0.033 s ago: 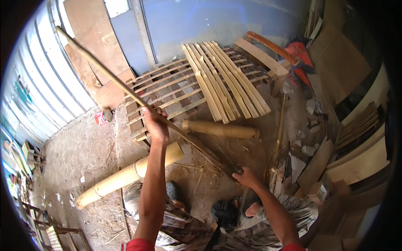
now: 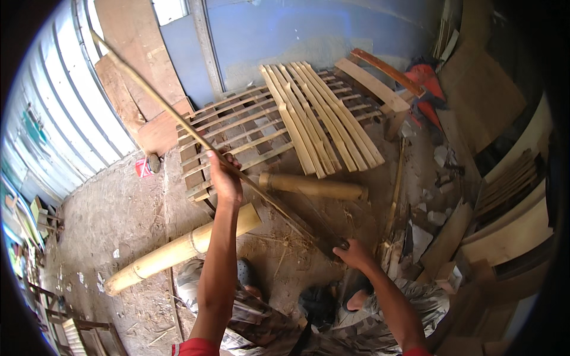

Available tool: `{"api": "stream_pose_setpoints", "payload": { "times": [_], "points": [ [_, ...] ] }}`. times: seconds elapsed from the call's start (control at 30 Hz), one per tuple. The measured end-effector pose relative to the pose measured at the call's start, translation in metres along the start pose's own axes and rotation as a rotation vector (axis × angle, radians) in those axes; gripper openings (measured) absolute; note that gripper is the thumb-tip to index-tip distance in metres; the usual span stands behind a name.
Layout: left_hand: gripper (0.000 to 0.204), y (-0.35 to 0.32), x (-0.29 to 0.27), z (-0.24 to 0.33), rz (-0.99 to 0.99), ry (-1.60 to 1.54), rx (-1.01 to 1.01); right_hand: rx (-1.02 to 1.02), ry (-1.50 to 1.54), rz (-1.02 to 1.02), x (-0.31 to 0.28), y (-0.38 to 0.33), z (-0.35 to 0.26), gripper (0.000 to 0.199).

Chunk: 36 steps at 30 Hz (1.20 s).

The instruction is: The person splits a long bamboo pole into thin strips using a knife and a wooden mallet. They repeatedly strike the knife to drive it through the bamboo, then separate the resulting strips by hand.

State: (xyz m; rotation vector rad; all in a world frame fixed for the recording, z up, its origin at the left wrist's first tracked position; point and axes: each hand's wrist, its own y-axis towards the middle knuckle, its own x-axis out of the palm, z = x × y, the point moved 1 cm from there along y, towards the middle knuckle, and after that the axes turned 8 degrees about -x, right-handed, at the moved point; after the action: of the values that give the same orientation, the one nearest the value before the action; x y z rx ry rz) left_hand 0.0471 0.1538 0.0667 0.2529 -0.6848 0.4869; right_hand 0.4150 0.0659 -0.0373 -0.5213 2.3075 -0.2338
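A long thin bamboo strip (image 2: 166,107) slants from the upper left down to the lower right. My left hand (image 2: 226,181) is raised and closed around its middle. My right hand (image 2: 356,255) sits low at the strip's bottom end, closed on a dark tool (image 2: 330,243) that meets the strip there; what kind of tool it is I cannot tell. My knees and sandalled feet (image 2: 320,302) are below the hands, on the dirt floor.
A thick bamboo pole (image 2: 178,252) lies on the ground under my left arm, and a shorter bamboo section (image 2: 312,186) lies beyond. A slatted wooden rack (image 2: 231,139) carries split bamboo slats (image 2: 323,118). Corrugated metal wall (image 2: 59,124) left, boards and scraps (image 2: 510,231) right.
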Motion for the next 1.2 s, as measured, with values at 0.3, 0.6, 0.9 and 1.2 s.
{"api": "stream_pose_setpoints", "payload": {
  "times": [0.3,0.6,0.9,1.2],
  "points": [
    [0.053,-0.036,0.061,-0.017,-0.108,0.111,-0.092,-0.117,0.1,0.216,-0.053,-0.058,-0.039,0.041],
    [0.073,-0.064,0.099,-0.037,-0.357,-0.143,-0.442,-0.246,0.406,0.418,-0.013,-0.055,-0.026,0.046],
    [0.08,-0.061,0.111,-0.039,-0.412,-0.155,-0.508,-0.144,0.525,0.242,0.001,-0.055,-0.031,0.028],
    [0.065,-0.055,0.119,-0.034,-0.258,-0.048,-0.359,-0.042,0.661,0.335,0.003,-0.056,-0.05,0.026]
  ]
}}
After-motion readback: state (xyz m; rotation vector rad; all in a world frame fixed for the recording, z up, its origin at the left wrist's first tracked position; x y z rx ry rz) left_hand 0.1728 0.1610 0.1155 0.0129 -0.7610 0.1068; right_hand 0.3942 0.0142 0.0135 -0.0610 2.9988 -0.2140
